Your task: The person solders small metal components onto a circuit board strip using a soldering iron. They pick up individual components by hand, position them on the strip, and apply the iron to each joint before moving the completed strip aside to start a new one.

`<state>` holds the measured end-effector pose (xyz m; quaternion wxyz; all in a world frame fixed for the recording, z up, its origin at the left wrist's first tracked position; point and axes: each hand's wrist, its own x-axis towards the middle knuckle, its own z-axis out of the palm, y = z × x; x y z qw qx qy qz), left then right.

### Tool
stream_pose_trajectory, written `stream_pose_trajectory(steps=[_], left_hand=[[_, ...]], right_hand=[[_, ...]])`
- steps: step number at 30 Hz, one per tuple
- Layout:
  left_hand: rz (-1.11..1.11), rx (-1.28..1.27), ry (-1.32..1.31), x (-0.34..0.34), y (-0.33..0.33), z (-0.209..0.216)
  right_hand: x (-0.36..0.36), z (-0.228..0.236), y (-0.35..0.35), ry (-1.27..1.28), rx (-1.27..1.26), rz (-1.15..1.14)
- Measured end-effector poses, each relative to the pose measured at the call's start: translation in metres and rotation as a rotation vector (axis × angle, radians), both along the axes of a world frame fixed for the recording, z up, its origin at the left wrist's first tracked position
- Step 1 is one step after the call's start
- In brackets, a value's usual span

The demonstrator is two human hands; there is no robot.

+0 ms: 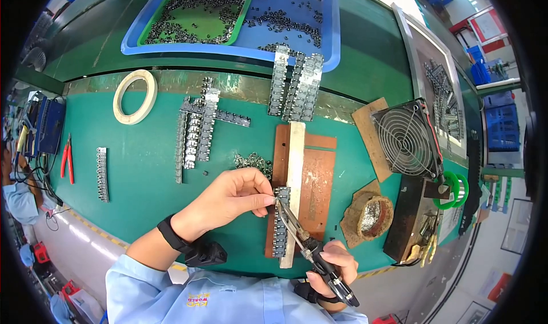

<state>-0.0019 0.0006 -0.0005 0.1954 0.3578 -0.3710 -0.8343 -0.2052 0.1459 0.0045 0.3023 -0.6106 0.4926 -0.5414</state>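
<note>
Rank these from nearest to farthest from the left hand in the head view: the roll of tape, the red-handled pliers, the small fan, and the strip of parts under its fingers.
1. Strip of parts, touching the left hand, just right of it.
2. Small fan, off to the right.
3. Roll of tape, up and left.
4. Red-handled pliers, far left, only a little beyond the tape.

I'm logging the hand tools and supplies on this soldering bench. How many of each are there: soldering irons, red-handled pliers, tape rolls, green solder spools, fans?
Soldering iron, in the right hand: 1
Red-handled pliers: 1
Tape roll: 1
Green solder spool: 1
Fan: 1
Total: 5
</note>
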Motion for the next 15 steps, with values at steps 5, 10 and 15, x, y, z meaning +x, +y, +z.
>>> stream_pose_trajectory(steps=[5, 10, 15], left_hand=[[0.001, 0.003, -0.014, -0.0011, -0.0009, 0.0024], [0.006, 0.004, -0.011, -0.0010, -0.0012, 0.0025], [0.005, 0.004, -0.011, -0.0016, -0.0013, 0.0028]], right_hand=[[0.0003, 0.0002, -0.0005, -0.024, 0.014, -0.012], [0.0003, -0.0009, -0.0025, -0.023, 0.001, -0.008], [-0.0006, -0.0005, -0.0024, -0.017, -0.004, -0.003]])
